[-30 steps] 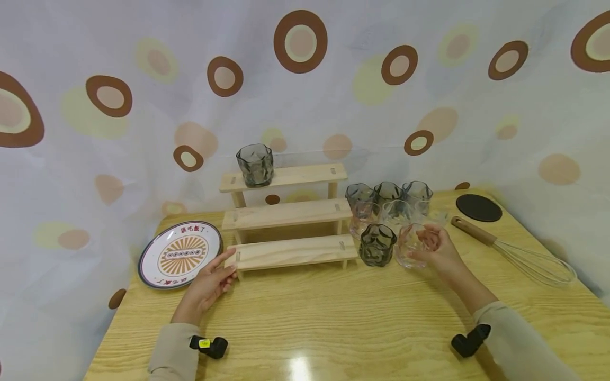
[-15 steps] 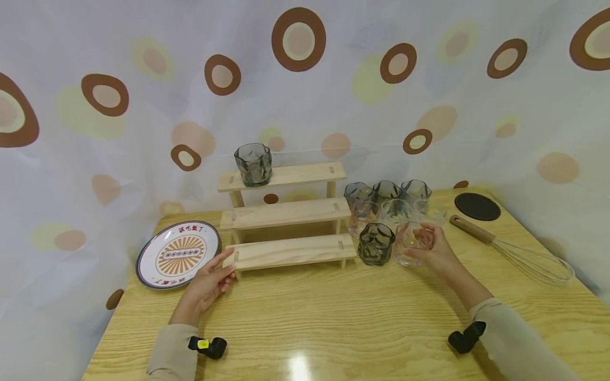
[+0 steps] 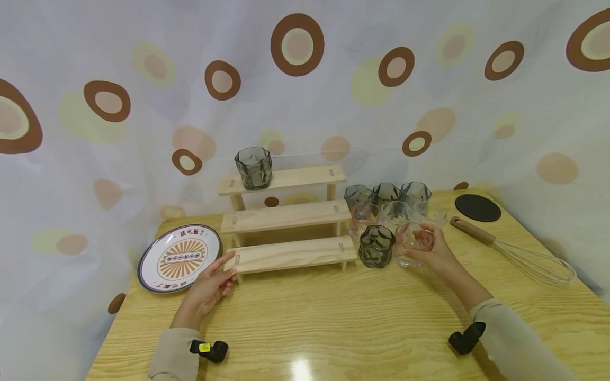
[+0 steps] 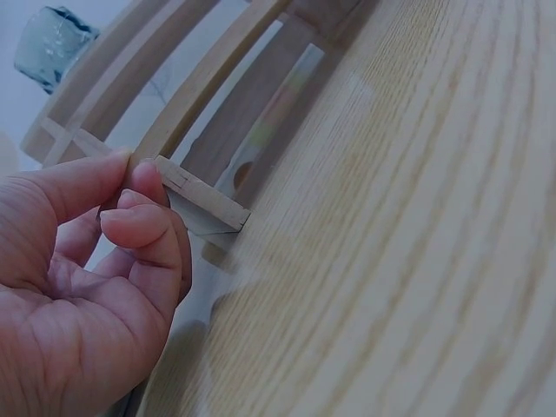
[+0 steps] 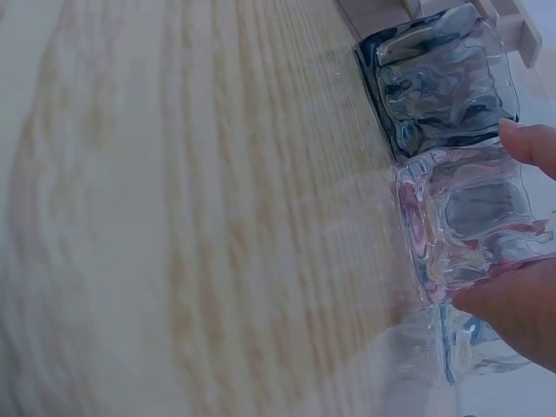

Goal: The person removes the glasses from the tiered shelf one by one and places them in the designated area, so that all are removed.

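Observation:
My left hand [image 3: 209, 288] pinches the left end of the lowest board of a three-step wooden rack [image 3: 290, 254]. In the left wrist view, the thumb and fingers meet at the end of that board [image 4: 187, 104]. My right hand [image 3: 436, 254] holds a clear pinkish glass tumbler [image 3: 406, 246] upright by its sides, thumb and fingers apart around it. A smoky grey glass tumbler [image 3: 376, 248] stands directly left of it, also seen as the dark tumbler [image 5: 443, 87] in the right wrist view. Another grey tumbler [image 3: 254, 169] stands on the left of the top board.
Behind the held tumbler stand more clear tumblers [image 3: 395, 211] and a row of grey tumblers [image 3: 387, 191]. A whisk [image 3: 519, 254] and a black round mat [image 3: 478, 207] lie to the right. A patterned plate [image 3: 181, 258] lies left of the rack. A patterned cloth [image 3: 305, 106] hangs behind.
Both hands keep their holds on the rack and the pinkish tumbler. Only slight shifts of the head view show; nothing else visibly moves.

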Action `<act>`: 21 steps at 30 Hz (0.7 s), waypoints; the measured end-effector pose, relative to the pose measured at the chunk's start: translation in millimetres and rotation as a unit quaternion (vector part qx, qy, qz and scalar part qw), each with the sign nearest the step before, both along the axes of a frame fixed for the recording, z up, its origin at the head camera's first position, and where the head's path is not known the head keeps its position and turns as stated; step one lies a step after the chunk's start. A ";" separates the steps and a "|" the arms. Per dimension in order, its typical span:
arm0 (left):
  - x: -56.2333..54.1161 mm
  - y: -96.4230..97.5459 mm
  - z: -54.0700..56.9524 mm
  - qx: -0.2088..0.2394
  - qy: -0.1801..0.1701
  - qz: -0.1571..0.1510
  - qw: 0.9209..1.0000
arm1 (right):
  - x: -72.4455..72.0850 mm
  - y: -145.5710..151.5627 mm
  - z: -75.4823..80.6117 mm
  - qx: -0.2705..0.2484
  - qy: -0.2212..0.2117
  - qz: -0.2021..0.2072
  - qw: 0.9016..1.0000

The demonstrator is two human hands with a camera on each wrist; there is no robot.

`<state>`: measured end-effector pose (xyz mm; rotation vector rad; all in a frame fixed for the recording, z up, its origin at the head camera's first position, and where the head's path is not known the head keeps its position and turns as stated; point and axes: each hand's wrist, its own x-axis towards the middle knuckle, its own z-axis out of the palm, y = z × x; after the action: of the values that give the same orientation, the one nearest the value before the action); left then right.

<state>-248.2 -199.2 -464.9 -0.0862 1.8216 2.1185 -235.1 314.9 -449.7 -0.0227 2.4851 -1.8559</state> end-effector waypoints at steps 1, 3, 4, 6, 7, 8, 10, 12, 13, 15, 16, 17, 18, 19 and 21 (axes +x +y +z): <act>0.0 -0.1 -0.1 -0.001 0.000 0.001 1.000 | -0.1 0.1 0.4 0.000 0.000 0.001 1.000; -0.1 0.0 -0.4 -0.004 0.000 0.001 1.000 | -0.1 0.5 1.5 0.004 -0.002 0.004 1.000; -0.3 0.1 -0.4 -0.004 0.000 0.001 1.000 | 0.1 0.7 2.3 0.009 -0.002 0.007 1.000; -0.8 0.5 -0.6 -0.006 0.001 0.001 1.000 | 0.5 1.6 3.8 0.027 -0.007 0.010 1.000; -1.1 0.8 -1.1 -0.006 0.002 0.001 1.000 | 1.1 2.3 4.6 0.034 -0.011 0.011 0.999; -1.3 1.1 -1.4 -0.007 0.003 0.000 1.000 | 1.9 3.0 5.5 0.043 -0.016 0.013 0.999; -1.8 1.4 -1.9 -0.007 0.006 -0.001 1.000 | 3.6 4.9 7.2 0.059 -0.023 0.015 0.998; -2.2 1.4 -2.5 -0.006 0.006 -0.001 1.000 | 5.4 7.1 8.7 0.067 -0.031 0.015 0.997; -2.4 1.2 -2.7 -0.005 0.007 0.001 1.000 | 6.4 8.1 9.3 0.068 -0.033 0.017 0.997; -2.4 0.7 -2.9 -0.003 0.006 0.005 1.000 | 8.7 9.7 11.1 0.071 -0.032 0.017 0.997; -2.3 0.3 -2.9 -0.003 0.006 0.006 1.000 | 10.2 10.2 12.1 0.074 -0.031 0.016 0.997; -2.2 0.0 -2.8 -0.003 0.005 0.006 1.000 | 11.8 10.9 13.4 0.075 -0.029 0.015 0.997; -2.1 -0.2 -2.6 -0.004 0.005 0.008 1.000 | 13.3 11.2 15.3 0.075 -0.025 0.013 0.997; -1.8 -0.3 -2.3 -0.005 0.005 0.007 1.000 | 14.7 11.3 17.4 0.075 -0.018 0.010 0.997; -1.3 -0.5 -1.6 -0.006 0.005 0.004 1.000 | 16.8 10.9 23.3 0.072 0.002 0.004 0.997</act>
<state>-249.5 -199.7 -466.5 -0.0871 1.8418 2.1180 -218.3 325.8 -426.4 -0.0313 2.6118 -1.6699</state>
